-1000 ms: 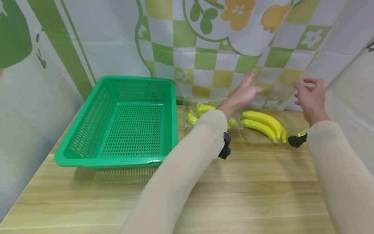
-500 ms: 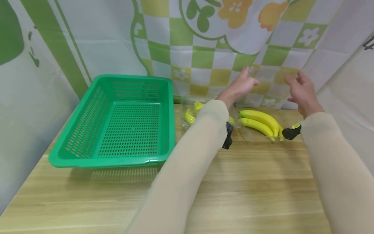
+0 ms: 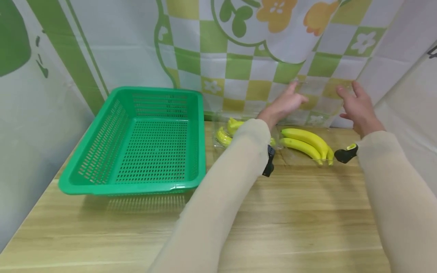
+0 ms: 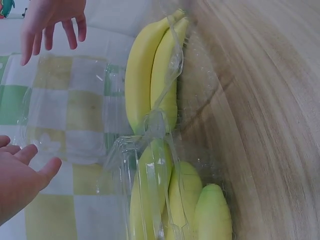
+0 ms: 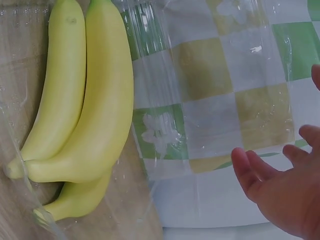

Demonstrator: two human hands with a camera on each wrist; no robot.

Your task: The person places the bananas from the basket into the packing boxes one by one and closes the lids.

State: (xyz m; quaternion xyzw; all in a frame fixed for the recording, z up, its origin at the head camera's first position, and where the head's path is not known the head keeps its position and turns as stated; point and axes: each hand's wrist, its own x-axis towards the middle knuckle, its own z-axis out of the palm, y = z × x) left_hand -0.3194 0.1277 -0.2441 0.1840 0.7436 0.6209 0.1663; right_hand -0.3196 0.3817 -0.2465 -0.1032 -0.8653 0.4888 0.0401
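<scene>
Three yellow bananas (image 3: 305,141) lie in a clear plastic clamshell box at the back right of the table. Its clear lid (image 5: 210,100) stands raised behind them against the checked cloth. My left hand (image 3: 283,104), fingers extended, is at the lid's left side in the head view. Near the lid's right side, my right hand (image 3: 360,110) has its fingers spread and relaxed. Neither hand grips anything. In the left wrist view, the left hand (image 4: 20,177) and right hand (image 4: 52,25) face each other across the lid.
A green perforated plastic basket (image 3: 133,189) stands on the left of the wooden table (image 3: 290,223). A second clear box with bananas (image 3: 223,137) sits between basket and open box, partly hidden by my left sleeve. The patterned cloth (image 3: 235,72) hangs close behind everything.
My right hand has moved slightly up and left, and its fingers have straightened from a looser curl. The left hand stays almost in place. The bananas have not moved.
</scene>
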